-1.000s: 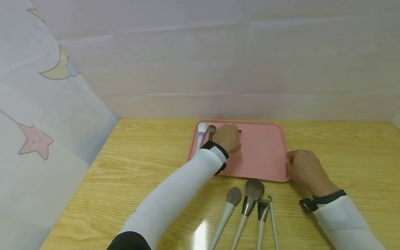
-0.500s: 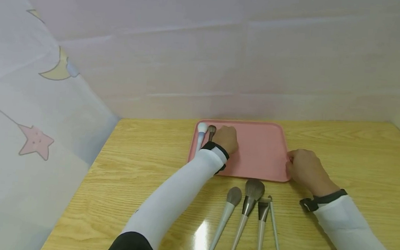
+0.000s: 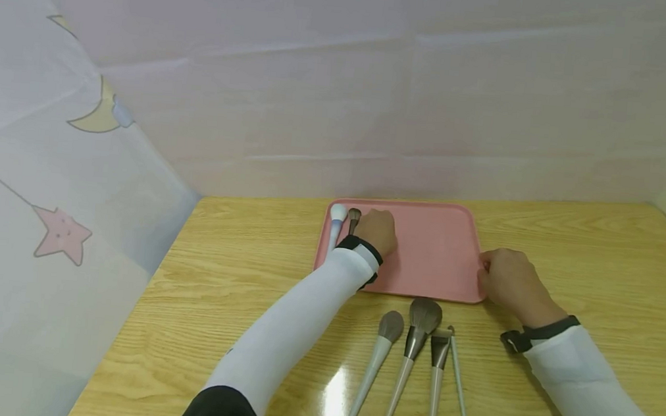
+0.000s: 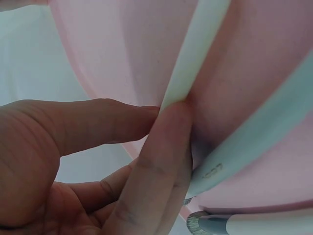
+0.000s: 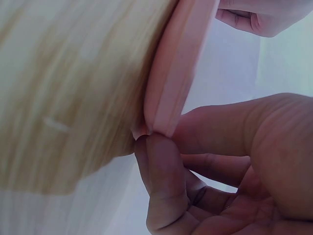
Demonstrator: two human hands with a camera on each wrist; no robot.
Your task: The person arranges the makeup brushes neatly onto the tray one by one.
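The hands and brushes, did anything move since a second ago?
The left hand slid a little left over the pink tray, hiding the dark brush tip that peeked out beside it earlier. The right hand still pinches the tray's edge, and the four brushes on the table stayed put.

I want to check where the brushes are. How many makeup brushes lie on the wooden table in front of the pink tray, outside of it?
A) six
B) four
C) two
B: in the head view four makeup brushes lie side by side on the wooden table, just in front of the near edge of the pink tray.
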